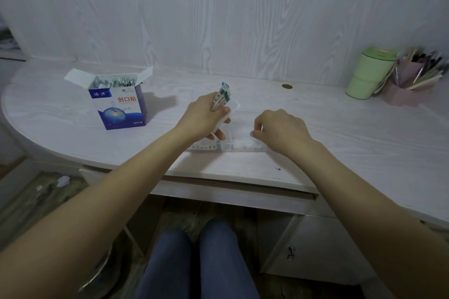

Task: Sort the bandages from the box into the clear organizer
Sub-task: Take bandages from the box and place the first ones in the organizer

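A blue and white bandage box [120,104] stands open on the left of the desk, with several wrapped bandages showing inside. The clear organizer [240,139] lies flat near the desk's front edge between my hands; some bandages [206,147] lie in its left compartment. My left hand [205,116] grips a small bundle of bandages [222,96] above the organizer's left end and seems to hold its raised lid too. My right hand [279,128] has curled fingers, its fingertips pinching at the organizer's right part.
A green cup [366,75] and a pink holder full of pens [410,80] stand at the back right. A small brass disc [287,86] sits in the desk [340,128] near the wall. My knees are below the desk edge.
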Demonstrator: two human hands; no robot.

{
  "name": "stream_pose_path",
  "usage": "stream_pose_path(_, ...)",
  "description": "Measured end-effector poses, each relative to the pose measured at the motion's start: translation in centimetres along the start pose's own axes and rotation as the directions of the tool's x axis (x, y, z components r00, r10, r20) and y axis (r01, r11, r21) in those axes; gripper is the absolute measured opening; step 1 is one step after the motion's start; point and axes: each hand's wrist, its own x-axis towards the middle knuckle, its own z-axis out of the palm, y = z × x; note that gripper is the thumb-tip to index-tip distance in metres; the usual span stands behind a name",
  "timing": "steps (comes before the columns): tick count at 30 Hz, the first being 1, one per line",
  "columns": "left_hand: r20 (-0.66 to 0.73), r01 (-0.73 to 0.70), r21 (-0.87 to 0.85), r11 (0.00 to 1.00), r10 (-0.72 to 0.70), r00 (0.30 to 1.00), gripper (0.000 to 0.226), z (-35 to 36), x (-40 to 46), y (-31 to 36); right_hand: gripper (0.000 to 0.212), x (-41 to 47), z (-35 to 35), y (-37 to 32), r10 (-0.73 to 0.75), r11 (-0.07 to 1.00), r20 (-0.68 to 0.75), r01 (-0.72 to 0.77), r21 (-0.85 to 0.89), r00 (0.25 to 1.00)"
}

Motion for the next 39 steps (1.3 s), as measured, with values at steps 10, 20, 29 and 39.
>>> stream_pose_path(10,0.004,0.019,-0.077,0.997,-0.019,1.0,0.015,0.2,0.1,0.1,0.052,-1.4,-0.6,-1.0,-0.082,0.976,0.058,0.092,-0.199,0.995)
stream_pose_path(20,0.011,0.018,-0.058,0.998,-0.017,1.0,0.014,0.0,-0.2,0.2,0.037,-0.6,0.2,-0.3,-0.178,0.979,0.215,0.152,0.135,0.96)
stream_pose_path(29,0.03,0.032,-0.155,0.987,-0.027,0.999,0.016,-0.4,-0.5,-0.1,0.048,-0.2,0.3,0.2,-0.22,0.966,0.196,0.186,0.177,0.956)
stream_pose_path(39,0.031,0.016,-0.196,0.98,-0.01,0.999,0.009,-1.3,-1.2,0.0,0.051,0.1,0.4,-0.4,-0.249,0.961,0.233,0.21,0.18,0.94)
